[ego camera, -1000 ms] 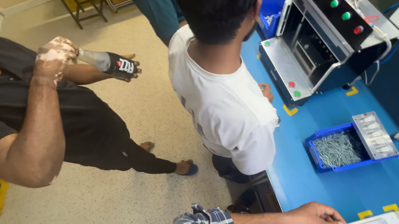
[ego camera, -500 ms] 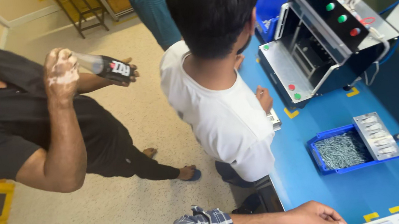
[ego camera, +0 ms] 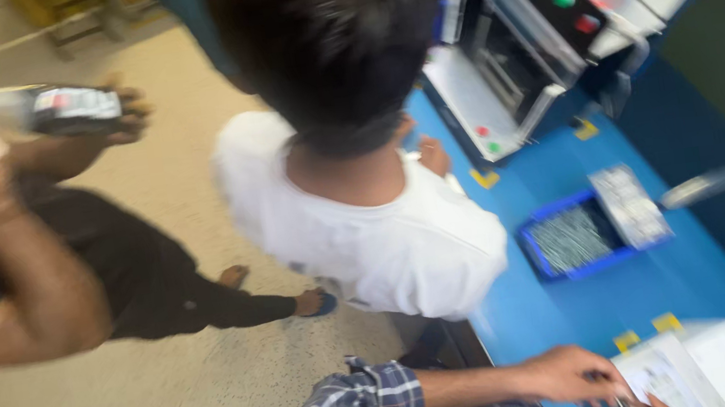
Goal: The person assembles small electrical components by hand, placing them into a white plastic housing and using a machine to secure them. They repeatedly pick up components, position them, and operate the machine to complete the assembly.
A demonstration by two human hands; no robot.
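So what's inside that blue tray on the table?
The blue tray holds a heap of small grey metal pieces, blurred, so their kind is unclear. A clear packet lies across its right side and covers what sits beneath it. The tray's floor is hidden.

Hand on paper, bench near edge; parts tray behind; machine further back.

A person in a white shirt stands mid-frame at the blue table; a blue tray of small metal parts lies right of centre, a grey machine with green buttons upper right, a person in black at left
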